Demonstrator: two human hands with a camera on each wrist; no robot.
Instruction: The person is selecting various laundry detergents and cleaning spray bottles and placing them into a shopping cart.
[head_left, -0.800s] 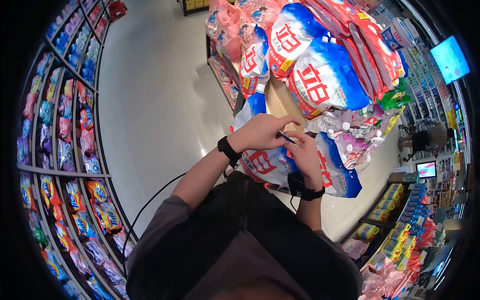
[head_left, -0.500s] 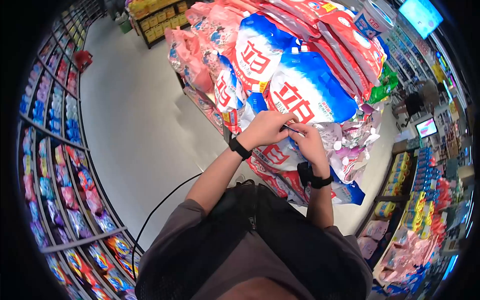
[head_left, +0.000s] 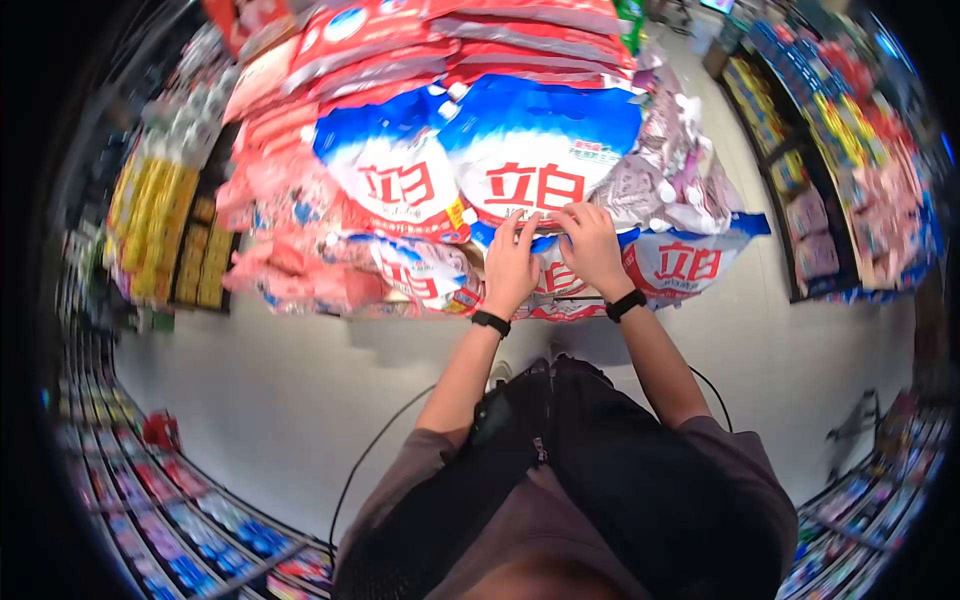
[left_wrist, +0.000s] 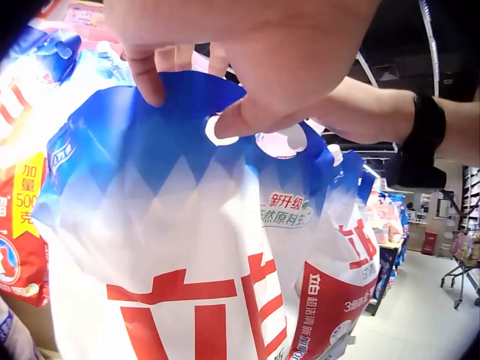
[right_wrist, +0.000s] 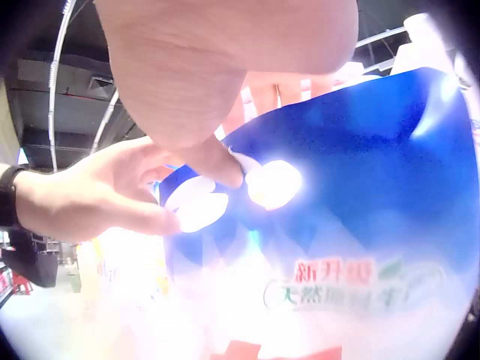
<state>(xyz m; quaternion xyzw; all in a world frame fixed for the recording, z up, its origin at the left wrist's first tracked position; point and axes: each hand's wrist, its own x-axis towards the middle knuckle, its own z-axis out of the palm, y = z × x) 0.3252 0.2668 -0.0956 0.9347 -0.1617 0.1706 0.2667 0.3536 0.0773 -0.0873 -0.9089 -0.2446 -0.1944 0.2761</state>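
In the head view my left hand [head_left: 510, 272] and right hand [head_left: 590, 250] are side by side at the front of a piled display. Both grip the top edge of a blue and white laundry detergent bag [left_wrist: 187, 142] with large red characters. In the left wrist view, the left thumb presses beside a cut-out handle hole, and fingers reach over the edge. The right thumb lies at a handle hole on the bag's blue top in the right wrist view, with fingers behind the edge. Another detergent bag [head_left: 540, 140] lies flat just beyond my hands.
Red packs [head_left: 380, 40] are stacked behind. Pink bags [head_left: 300, 270] flank the pile on the left, lilac ones [head_left: 690, 170] on the right. Shelves with yellow goods [head_left: 160, 220] stand at the left. A dark shelf [head_left: 790, 180] stands at the right. A shopping cart [head_left: 855, 430] is on the floor.
The view has swung so the pile faces me squarely instead of lying at upper right. My hands went from fingertips close together to side by side at the bag's top edge.
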